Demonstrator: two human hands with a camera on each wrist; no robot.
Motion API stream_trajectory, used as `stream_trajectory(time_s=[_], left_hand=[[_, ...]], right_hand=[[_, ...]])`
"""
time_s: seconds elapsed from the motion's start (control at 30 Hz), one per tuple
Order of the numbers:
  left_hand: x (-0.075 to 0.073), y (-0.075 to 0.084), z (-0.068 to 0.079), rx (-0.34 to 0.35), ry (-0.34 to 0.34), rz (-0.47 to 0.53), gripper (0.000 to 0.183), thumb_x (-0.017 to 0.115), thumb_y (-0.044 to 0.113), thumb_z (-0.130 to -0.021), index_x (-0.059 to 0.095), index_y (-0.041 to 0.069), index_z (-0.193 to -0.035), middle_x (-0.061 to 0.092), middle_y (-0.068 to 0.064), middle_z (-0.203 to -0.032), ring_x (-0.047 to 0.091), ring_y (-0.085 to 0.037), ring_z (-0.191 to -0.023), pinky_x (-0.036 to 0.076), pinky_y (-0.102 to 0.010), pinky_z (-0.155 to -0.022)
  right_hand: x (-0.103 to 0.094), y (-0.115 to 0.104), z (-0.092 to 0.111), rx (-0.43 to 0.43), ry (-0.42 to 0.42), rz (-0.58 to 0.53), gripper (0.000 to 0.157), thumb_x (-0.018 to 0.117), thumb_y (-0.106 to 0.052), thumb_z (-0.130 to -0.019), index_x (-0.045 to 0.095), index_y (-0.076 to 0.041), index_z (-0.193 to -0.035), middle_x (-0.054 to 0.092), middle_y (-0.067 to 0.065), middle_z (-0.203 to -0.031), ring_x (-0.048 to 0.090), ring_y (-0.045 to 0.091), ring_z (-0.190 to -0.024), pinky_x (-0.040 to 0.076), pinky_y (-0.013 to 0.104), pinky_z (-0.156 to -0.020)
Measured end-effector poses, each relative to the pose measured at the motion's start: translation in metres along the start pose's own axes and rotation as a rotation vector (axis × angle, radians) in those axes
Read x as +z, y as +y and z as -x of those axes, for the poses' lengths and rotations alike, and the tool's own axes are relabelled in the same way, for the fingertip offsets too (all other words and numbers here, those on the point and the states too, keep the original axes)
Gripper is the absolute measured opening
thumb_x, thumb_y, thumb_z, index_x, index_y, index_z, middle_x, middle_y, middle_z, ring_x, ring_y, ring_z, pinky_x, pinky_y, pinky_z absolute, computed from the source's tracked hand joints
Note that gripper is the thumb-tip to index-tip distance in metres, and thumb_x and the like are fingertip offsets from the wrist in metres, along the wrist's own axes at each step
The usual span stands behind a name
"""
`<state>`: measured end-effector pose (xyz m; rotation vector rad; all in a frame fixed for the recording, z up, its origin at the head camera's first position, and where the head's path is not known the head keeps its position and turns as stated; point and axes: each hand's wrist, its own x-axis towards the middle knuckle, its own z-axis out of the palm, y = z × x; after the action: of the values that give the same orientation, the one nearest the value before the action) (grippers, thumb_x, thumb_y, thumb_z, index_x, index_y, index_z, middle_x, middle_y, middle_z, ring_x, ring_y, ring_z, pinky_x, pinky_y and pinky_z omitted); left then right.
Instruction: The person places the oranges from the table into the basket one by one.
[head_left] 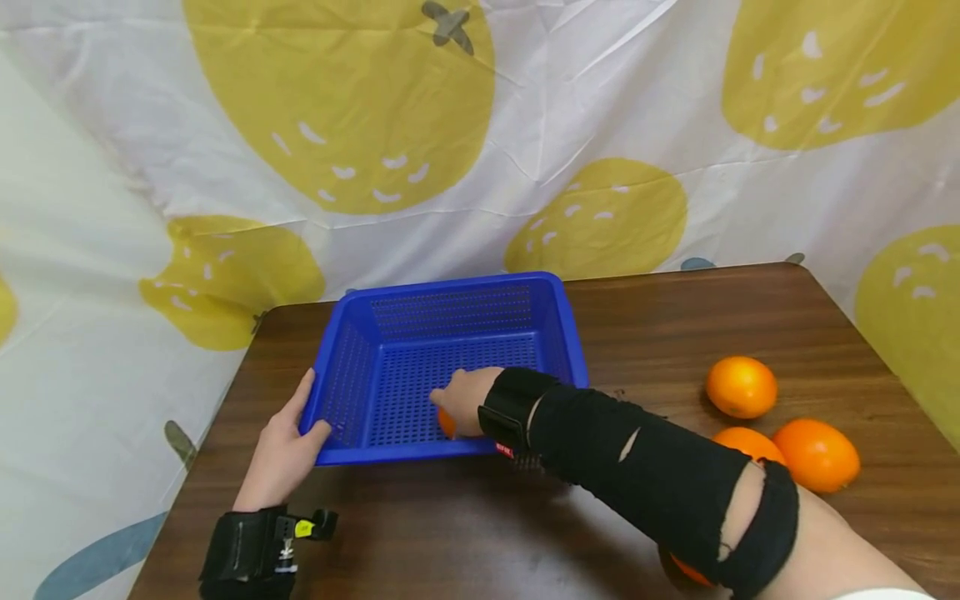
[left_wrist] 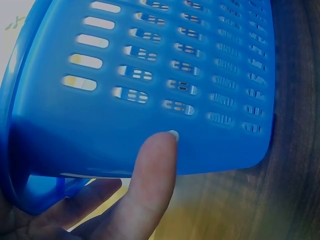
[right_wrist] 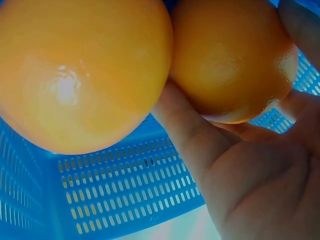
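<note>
The left hand (head_left: 281,454) gripped the blue perforated basket (head_left: 405,455) at its near-left corner, presumably to steady it. Rightward, loose oranges (head_left: 817,454) lay on the wood-grain table (head_left: 637,312). Inside the basket, the right hand (head_left: 474,400) gripped one orange (right_wrist: 232,60) (a second orange (right_wrist: 80,80) showed beside it). Fruit-print cloth (head_left: 562,100) hung behind.

Table (head_left: 645,325): brown, wood-grained, with rounded far corners and a soft sheen. Cloth (head_left: 600,108): white, creased, hanging behind the table and along its left and right sides, printed with large yellow fruits (head_left: 352,100). Left of the table, the print includes a blue-grey leaf (head_left: 97,558).
</note>
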<state>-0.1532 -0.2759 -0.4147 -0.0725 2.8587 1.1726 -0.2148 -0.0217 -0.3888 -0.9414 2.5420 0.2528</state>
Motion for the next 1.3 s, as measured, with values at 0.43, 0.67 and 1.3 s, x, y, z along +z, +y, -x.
stream_trajectory(time_s=[0.43,0.67,1.3], left_hand=[[0.000,0.004,0.000,-0.014,0.021,-0.022,0.071,0.042,0.016,-0.090,0.002,0.030,-0.148,0.029,-0.028,-0.145,0.045,-0.036,-0.105,0.039,-0.059,-0.090],[0.001,0.006,0.001,-0.010,0.027,-0.028,0.071,0.043,0.016,-0.090,0.004,0.030,-0.148,0.031,-0.029,-0.144,0.046,-0.035,-0.102,0.041,-0.057,-0.088],[0.000,0.005,0.000,-0.028,0.014,-0.024,0.071,0.042,0.018,-0.091,0.002,0.033,-0.147,0.030,-0.028,-0.145,0.046,-0.035,-0.100,0.043,-0.054,-0.085]], right_hand=[[-0.002,0.000,0.000,-0.014,-0.004,0.026,0.064,0.060,-0.045,-0.083,0.037,-0.029,-0.142,0.055,0.007,-0.126,0.052,0.019,-0.103,0.049,0.039,-0.079],[-0.016,-0.003,0.019,-0.008,-0.023,-0.024,0.064,0.058,-0.044,-0.084,0.036,-0.030,-0.143,0.052,0.007,-0.132,0.050,0.018,-0.106,0.047,0.038,-0.081],[-0.015,-0.003,0.024,-0.018,0.047,0.002,0.061,0.053,-0.049,-0.086,0.037,-0.032,-0.142,0.051,0.008,-0.134,0.049,0.021,-0.111,0.048,0.042,-0.085]])
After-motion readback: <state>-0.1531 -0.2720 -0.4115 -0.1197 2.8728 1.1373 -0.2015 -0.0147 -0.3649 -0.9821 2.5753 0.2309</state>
